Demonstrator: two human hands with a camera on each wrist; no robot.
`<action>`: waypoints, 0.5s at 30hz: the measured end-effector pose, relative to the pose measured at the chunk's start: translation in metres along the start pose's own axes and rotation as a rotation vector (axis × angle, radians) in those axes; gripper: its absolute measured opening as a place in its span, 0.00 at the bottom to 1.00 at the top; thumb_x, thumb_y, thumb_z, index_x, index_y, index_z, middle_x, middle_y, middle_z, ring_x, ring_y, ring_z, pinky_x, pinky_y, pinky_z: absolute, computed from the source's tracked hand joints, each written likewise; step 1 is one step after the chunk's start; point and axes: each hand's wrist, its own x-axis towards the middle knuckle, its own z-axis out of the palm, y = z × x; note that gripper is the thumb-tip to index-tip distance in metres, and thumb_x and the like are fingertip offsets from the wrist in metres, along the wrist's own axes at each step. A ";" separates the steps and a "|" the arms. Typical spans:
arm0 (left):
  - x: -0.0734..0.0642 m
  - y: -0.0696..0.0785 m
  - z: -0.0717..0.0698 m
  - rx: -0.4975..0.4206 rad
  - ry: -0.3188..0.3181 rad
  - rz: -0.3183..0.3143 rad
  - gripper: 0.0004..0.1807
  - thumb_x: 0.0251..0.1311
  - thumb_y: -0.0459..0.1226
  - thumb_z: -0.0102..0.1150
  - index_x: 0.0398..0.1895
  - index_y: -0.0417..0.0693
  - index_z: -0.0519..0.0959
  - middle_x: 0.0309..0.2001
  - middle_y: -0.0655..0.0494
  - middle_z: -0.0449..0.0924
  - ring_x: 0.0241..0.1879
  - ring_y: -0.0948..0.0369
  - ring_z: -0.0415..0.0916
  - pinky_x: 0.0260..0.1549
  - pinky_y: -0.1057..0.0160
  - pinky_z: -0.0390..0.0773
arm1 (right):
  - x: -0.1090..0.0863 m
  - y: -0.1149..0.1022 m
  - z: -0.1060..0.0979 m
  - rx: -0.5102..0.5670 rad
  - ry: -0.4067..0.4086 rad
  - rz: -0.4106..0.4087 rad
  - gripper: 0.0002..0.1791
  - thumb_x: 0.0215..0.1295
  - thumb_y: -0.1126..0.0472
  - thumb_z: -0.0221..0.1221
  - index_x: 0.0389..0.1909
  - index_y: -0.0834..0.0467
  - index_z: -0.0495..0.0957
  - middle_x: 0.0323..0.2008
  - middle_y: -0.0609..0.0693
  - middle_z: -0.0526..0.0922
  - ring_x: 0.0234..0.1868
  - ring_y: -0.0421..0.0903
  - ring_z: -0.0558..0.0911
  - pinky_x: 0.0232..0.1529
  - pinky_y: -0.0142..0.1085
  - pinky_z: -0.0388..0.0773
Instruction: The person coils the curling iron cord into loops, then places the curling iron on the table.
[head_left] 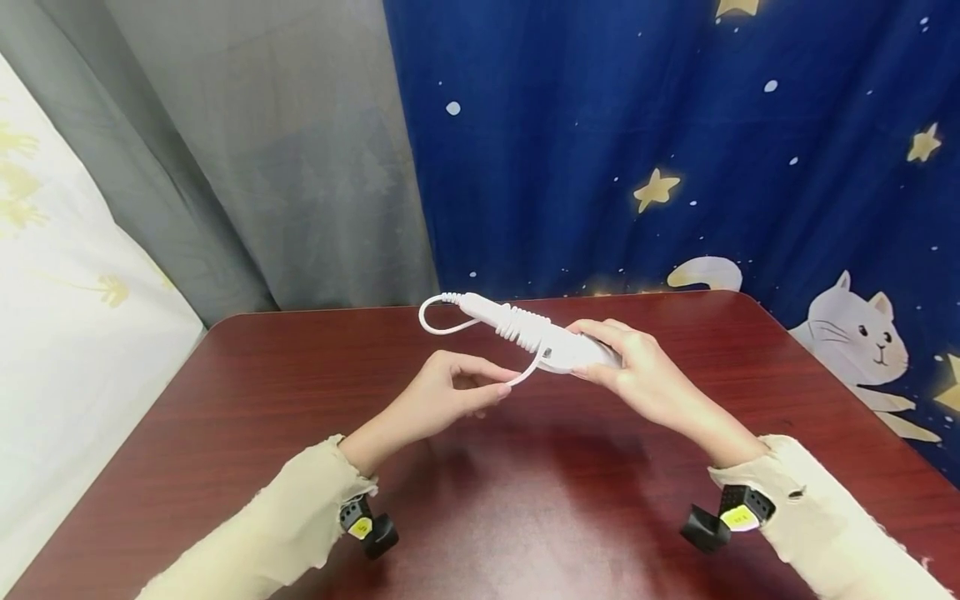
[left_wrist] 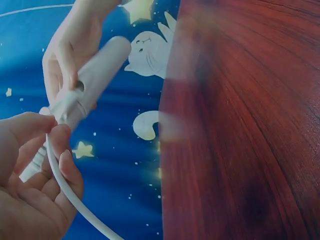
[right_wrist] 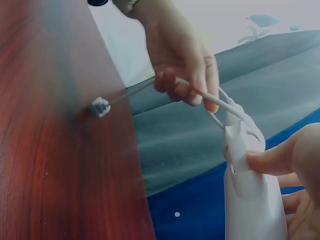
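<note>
A white corded handheld appliance [head_left: 576,350], shaped like a hair straightener, is held in the air above the table. My right hand [head_left: 648,371] grips its wide body between thumb and fingers. Several turns of white cord [head_left: 521,325] wrap its narrow end, and a loop of cord bows out from the tip. On the left, my left hand [head_left: 446,387] pinches the free run of cord between thumb and index finger. That run trails past the hand to a plug [right_wrist: 101,107], which dangles in the right wrist view; the head view does not show it.
Below both hands lies a dark red wooden table [head_left: 300,375]. Behind it hang a grey curtain [head_left: 300,167] and a blue curtain [head_left: 555,150] with stars and a white cat. A white patterned cloth [head_left: 67,333] covers the left side.
</note>
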 end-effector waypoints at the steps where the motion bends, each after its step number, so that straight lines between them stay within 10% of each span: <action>1: 0.000 -0.002 0.000 -0.006 0.007 0.002 0.11 0.54 0.35 0.63 0.42 0.44 0.83 0.24 0.54 0.80 0.19 0.54 0.73 0.21 0.57 0.76 | -0.001 0.000 -0.001 0.005 -0.006 -0.002 0.21 0.56 0.62 0.63 0.52 0.56 0.75 0.44 0.51 0.77 0.40 0.47 0.73 0.40 0.43 0.70; 8: 0.007 -0.015 0.002 -0.060 -0.009 -0.025 0.11 0.52 0.34 0.64 0.40 0.40 0.83 0.28 0.51 0.82 0.22 0.58 0.76 0.24 0.59 0.78 | -0.010 -0.002 -0.008 0.036 -0.036 -0.055 0.21 0.57 0.62 0.62 0.53 0.55 0.74 0.46 0.48 0.77 0.42 0.44 0.73 0.41 0.38 0.71; 15: 0.012 -0.036 -0.014 -0.116 -0.211 -0.013 0.13 0.56 0.32 0.60 0.44 0.37 0.81 0.28 0.46 0.82 0.27 0.49 0.79 0.27 0.51 0.79 | -0.014 -0.004 -0.013 0.092 -0.048 -0.077 0.20 0.56 0.63 0.62 0.52 0.55 0.75 0.45 0.47 0.78 0.41 0.43 0.74 0.40 0.34 0.71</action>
